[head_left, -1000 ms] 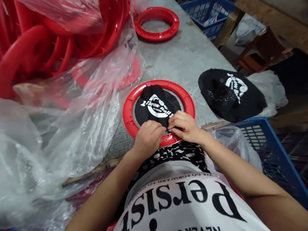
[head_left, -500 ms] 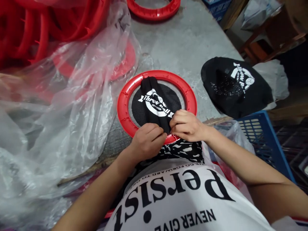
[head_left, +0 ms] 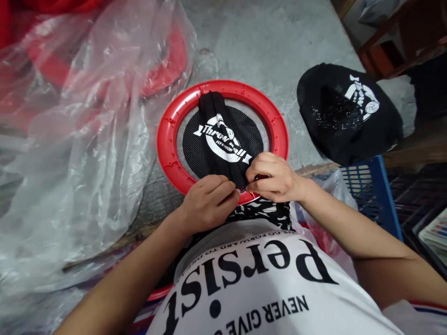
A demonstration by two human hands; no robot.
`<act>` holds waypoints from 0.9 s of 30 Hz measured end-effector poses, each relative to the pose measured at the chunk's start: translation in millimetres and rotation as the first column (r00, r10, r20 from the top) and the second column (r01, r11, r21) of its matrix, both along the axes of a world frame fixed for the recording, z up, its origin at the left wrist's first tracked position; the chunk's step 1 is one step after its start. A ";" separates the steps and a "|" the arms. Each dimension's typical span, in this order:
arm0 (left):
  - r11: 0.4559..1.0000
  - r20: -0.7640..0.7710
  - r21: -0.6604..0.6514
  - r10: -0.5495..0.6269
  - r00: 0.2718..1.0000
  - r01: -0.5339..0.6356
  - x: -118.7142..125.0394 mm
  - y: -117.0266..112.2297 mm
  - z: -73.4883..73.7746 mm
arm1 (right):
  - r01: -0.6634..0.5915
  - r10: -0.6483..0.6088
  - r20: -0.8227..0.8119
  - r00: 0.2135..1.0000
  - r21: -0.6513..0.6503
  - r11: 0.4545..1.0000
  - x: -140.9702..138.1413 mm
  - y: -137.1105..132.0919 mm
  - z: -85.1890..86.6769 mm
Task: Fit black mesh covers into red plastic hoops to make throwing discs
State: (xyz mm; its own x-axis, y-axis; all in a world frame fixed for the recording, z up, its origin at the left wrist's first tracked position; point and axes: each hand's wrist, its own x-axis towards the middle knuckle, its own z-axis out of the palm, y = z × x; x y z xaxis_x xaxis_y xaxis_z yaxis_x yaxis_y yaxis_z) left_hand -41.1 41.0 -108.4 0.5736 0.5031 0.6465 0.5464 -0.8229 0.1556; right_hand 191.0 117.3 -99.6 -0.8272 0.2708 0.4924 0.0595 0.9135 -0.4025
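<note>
A red plastic ring [head_left: 167,160] lies on the grey table close to my body. Across its opening is a round black mesh fabric [head_left: 195,139] with white "Throw Ball" lettering, bunched into folds down its middle. My left hand [head_left: 209,200] is closed, its fingertips pinching the fabric's near edge at the ring's near rim. Just right of it, my right hand [head_left: 272,179] is also closed, thumb and fingers gripping the same edge. The two sets of fingertips almost meet. What lies exactly under them is hidden.
More black printed mesh covers [head_left: 349,116] lie at the table's right edge. A clear plastic bag [head_left: 87,153] spreads over the left, with red rings [head_left: 176,60] under it. Below the right edge stands a blue crate [head_left: 389,200]. Grey tabletop [head_left: 265,42] shows beyond the ring.
My view has shifted slightly, so the ring sits higher and larger. Both hands stay pinched at the fabric's near edge, with only small finger movement.
</note>
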 end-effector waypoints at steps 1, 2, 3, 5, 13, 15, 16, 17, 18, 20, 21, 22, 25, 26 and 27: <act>1.000 -0.002 0.001 0.002 1.000 -0.002 0.1 -0.1 -0.2 | 0.001 -0.001 -0.004 1.000 0.000 1.000 0.0 0.0 -0.3; 1.000 -0.005 0.001 0.003 1.000 -0.003 0.2 -0.3 -0.5 | 0.002 -0.002 -0.007 1.000 0.001 1.000 0.0 -0.1 -0.5; 1.000 -0.009 0.000 0.005 1.000 -0.005 0.2 -0.6 -0.9 | 0.004 -0.004 -0.009 1.000 0.003 1.000 -0.1 -0.2 -0.6; 1.000 -0.012 -0.003 0.011 1.000 -0.011 0.1 -1.0 -1.5 | 0.011 -0.011 -0.015 1.000 0.005 1.000 -0.3 -0.6 -0.7; 1.000 -0.018 0.002 0.024 1.000 -0.024 -0.4 -1.2 -1.1 | 0.026 -0.026 -0.020 0.999 0.014 1.000 1.2 -1.1 -2.5; 1.000 -0.016 0.006 0.030 0.999 -0.029 -0.3 -1.3 -1.0 | 0.029 -0.029 -0.022 0.999 0.018 0.999 1.4 -1.0 -3.3; 1.000 -0.018 0.006 0.029 0.999 -0.029 -0.1 -1.4 -1.1 | 0.030 -0.030 -0.028 0.999 0.021 0.999 1.4 -0.9 -3.6; 1.000 -0.018 0.005 0.029 0.999 -0.029 0.1 -1.4 -1.2 | 0.032 -0.031 -0.036 0.999 0.025 0.999 1.3 -0.9 -3.9; 1.000 -0.018 0.006 0.027 0.999 -0.027 0.4 -1.4 -1.5 | 0.033 -0.032 -0.043 0.999 0.029 0.999 1.2 -0.9 -4.2; 1.000 -0.010 0.012 0.026 1.000 -0.026 0.8 -1.1 -2.4 | 0.033 -0.031 -0.054 0.998 0.037 0.999 0.8 -1.1 -4.6; 1.000 -0.007 0.019 0.025 1.000 -0.025 1.0 -0.8 -3.0 | 0.034 -0.032 -0.057 0.998 0.039 0.999 0.7 -1.1 -4.7; 0.999 -0.006 0.027 0.024 1.000 -0.024 1.1 -0.5 -3.7 | 0.035 -0.033 -0.059 0.998 0.041 0.999 0.6 -1.2 -4.8; 0.998 -0.012 0.051 0.027 1.000 -0.026 1.1 0.2 -5.4 | 0.038 -0.036 -0.060 0.998 0.042 0.998 0.5 -1.6 -4.9; 0.998 -0.011 0.056 0.026 1.000 -0.026 1.1 0.3 -5.9 | 0.040 -0.038 -0.058 0.998 0.041 0.998 0.5 -1.7 -4.8; 0.998 -0.008 0.061 0.027 1.000 -0.027 1.2 0.3 -6.4 | 0.041 -0.039 -0.057 0.998 0.040 0.998 0.5 -1.8 -4.7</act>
State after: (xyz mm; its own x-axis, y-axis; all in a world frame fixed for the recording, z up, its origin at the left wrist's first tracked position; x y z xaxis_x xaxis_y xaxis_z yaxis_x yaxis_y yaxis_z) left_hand -39.9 41.3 -114.7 0.5660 0.4786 0.6713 0.5696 -0.8156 0.1012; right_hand 191.5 115.5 -104.2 -0.7867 0.2818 0.5493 0.0748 0.9267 -0.3684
